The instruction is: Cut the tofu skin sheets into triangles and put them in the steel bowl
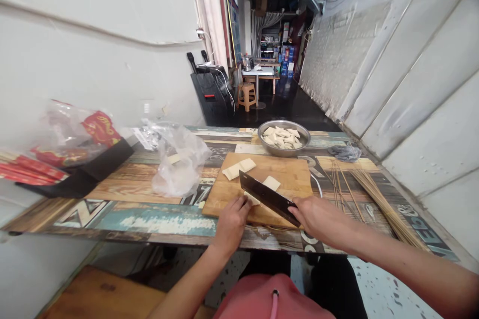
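Note:
My right hand (pixel 312 215) grips the handle end of a dark-bladed cleaver (pixel 266 196), which slants across the wooden cutting board (pixel 295 169). Curled fingers of my left hand (pixel 232 220) hold down a pale slab (pixel 255 200), like firm tofu, close beside the blade. The cleaver hides part of that slab, so I cannot tell whether the edge has gone into it. Beyond the blade lies another pale piece (pixel 272 183). Farther left on the board rests a pair of pale slabs (pixel 238 168) side by side. Behind the board, a metal bowl (pixel 285 150) holds many cut pale pieces.
Thin wooden skewers (pixel 387 204) lie on the right of the patterned table (pixel 149 222), near a crumpled grey bag (pixel 345 152). Left of the board sits a clear plastic bag (pixel 181 164). A black tray (pixel 99 172) with red packets stands at far left.

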Available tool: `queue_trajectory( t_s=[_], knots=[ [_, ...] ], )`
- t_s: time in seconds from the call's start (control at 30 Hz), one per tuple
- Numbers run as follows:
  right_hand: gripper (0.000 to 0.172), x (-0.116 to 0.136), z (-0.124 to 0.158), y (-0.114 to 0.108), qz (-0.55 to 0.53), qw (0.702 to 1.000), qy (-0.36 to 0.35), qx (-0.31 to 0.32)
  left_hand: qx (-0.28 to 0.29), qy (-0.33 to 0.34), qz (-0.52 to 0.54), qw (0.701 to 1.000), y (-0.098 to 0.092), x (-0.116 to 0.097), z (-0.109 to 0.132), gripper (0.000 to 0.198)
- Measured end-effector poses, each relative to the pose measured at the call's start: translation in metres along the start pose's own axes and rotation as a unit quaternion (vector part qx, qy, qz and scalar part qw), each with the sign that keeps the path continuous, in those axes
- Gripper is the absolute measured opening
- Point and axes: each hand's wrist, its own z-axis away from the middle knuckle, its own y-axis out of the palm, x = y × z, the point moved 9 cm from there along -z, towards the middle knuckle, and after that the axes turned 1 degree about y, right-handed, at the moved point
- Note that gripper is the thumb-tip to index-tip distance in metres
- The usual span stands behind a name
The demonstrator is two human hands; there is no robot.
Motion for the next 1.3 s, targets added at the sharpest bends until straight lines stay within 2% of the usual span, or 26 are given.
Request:
queue_trajectory(
  t_s=[0.17, 0.3, 0.43, 0.53, 0.63, 0.77, 0.87, 0.97, 1.03, 1.13, 1.2, 1.3],
  knots=[
    [0.035, 0.006, -0.001, -0.006, 0.027, 0.999, -0.009, 0.023, -0.005, 0.0, 0.014, 1.0, -0.002, 0.001, -0.001, 0.03],
    [0.034, 0.016, -0.01, 0.001, 0.04, 0.998, -0.018, 0.043, -0.013, 0.021, 0.003, 1.0, -0.003, 0.0, -0.002, 0.028],
    [0.034, 0.016, -0.016, 0.012, 0.02, 1.0, -0.018, -0.005, -0.008, 0.022, 0.004, 1.0, -0.006, -0.001, -0.005, 0.025],
    [0.032, -0.002, -0.007, 0.01, -0.052, 0.996, 0.02, -0.073, 0.006, 0.002, 0.023, 1.0, -0.01, 0.001, -0.01, 0.022],
    [0.033, -0.027, 0.008, 0.003, -0.103, 0.984, 0.069, -0.126, 0.059, 0.001, 0.017, 0.998, -0.008, 0.005, -0.021, 0.027],
    [0.034, -0.047, 0.022, 0.001, -0.145, 0.974, 0.096, -0.147, 0.183, 0.071, 0.027, 0.98, 0.004, 0.004, -0.043, 0.054],
    [0.035, -0.058, 0.031, 0.011, -0.17, 0.967, 0.111, -0.152, 0.262, 0.096, 0.029, 0.96, 0.014, 0.003, -0.06, 0.05],
    [0.037, -0.067, 0.04, 0.024, -0.212, 0.956, 0.127, -0.157, 0.309, 0.062, 0.031, 0.948, 0.023, 0.01, -0.076, 0.044],
    [0.038, -0.073, 0.046, 0.032, -0.251, 0.946, 0.134, -0.156, 0.339, -0.005, 0.093, 0.936, 0.031, 0.021, -0.085, 0.042],
    [0.037, -0.082, 0.055, 0.041, -0.303, 0.927, 0.152, -0.162, 0.371, -0.118, 0.228, 0.892, 0.044, 0.042, -0.101, 0.027],
    [0.037, -0.088, 0.061, 0.047, -0.331, 0.913, 0.163, -0.173, 0.374, -0.148, 0.289, 0.869, 0.05, 0.05, -0.12, 0.017],
    [0.037, -0.096, 0.067, 0.061, -0.37, 0.894, 0.175, -0.181, 0.333, -0.157, 0.351, 0.861, 0.054, 0.054, -0.168, 0.019]
  ],
)
